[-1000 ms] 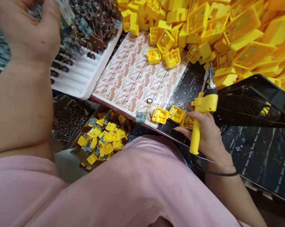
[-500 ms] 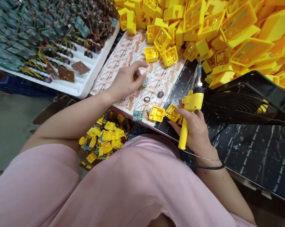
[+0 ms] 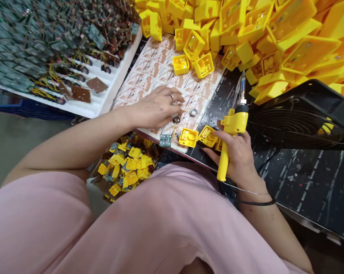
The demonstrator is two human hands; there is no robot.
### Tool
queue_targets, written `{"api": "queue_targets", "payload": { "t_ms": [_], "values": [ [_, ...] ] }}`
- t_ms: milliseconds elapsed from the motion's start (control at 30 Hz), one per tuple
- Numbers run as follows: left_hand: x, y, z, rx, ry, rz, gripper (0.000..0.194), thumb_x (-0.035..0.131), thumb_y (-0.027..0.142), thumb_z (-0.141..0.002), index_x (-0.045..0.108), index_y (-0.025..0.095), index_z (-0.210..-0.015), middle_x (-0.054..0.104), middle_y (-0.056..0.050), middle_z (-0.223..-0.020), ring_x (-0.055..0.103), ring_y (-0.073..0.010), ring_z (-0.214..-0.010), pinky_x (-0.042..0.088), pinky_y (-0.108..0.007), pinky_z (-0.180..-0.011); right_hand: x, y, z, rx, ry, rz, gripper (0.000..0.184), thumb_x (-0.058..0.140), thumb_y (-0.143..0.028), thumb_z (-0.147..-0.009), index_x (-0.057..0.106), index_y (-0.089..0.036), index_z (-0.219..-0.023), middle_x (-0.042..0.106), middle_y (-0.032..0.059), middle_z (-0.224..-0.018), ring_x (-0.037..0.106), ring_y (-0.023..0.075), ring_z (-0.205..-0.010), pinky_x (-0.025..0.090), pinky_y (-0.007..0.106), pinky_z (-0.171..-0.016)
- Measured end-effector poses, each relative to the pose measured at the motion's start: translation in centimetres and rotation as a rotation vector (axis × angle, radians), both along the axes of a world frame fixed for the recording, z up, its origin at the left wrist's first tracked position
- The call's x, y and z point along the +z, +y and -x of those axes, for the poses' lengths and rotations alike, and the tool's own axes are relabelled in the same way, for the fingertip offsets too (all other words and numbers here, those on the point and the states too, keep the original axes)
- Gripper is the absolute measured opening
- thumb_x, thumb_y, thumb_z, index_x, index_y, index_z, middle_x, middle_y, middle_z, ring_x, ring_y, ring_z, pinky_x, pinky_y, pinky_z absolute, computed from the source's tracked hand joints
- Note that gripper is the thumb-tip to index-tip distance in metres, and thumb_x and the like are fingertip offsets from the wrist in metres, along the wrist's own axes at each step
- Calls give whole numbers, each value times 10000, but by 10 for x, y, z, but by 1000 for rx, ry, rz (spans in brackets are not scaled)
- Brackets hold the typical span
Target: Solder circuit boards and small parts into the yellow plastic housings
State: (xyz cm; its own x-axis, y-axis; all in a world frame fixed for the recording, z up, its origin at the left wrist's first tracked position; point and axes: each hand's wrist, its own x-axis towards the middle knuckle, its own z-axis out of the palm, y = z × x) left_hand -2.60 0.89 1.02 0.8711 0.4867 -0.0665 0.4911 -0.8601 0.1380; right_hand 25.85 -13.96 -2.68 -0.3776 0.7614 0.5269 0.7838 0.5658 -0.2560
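I wear a loose pale pink top [image 3: 149, 213], one plain colour, smooth over my front and softly creased lower down. Its left sleeve [image 3: 43, 205] is short and wide, ending near my elbow; of the right sleeve [image 3: 293, 266] only a strip of the same pink shows. My forearms are bare. On one finger of my left hand [image 3: 157, 108] sits a slim silvery ring [image 3: 171, 97]. A thin black cord [image 3: 254, 203] crosses my right forearm [image 3: 274, 224]; whether I wear it, I cannot tell.
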Motion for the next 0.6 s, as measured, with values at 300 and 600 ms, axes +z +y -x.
{"api": "queue_targets", "payload": {
  "t_ms": [300,600],
  "values": [
    [-6,0,-1,143,-365,16,247,510,321,-999,736,222,-974,761,-48,-1076,700,-249,-1139,502,-502,-1123,1,-3,0,-41,95,30,562,806,-226,-890,521,-249,-1373,773,72,-1111,757,257,-1043,588,471,-1049],
    [-11,-44,-46,153,-402,154,245,536,331,-960,770,269,-925,758,2,-884,692,-236,-1044,252,-699,-1261,35,-35,-18,-148,229,-40,334,822,-270,-888,695,-306,-1195,755,-38,-781,730,186,-639,609,310,-648]
  ]
}}
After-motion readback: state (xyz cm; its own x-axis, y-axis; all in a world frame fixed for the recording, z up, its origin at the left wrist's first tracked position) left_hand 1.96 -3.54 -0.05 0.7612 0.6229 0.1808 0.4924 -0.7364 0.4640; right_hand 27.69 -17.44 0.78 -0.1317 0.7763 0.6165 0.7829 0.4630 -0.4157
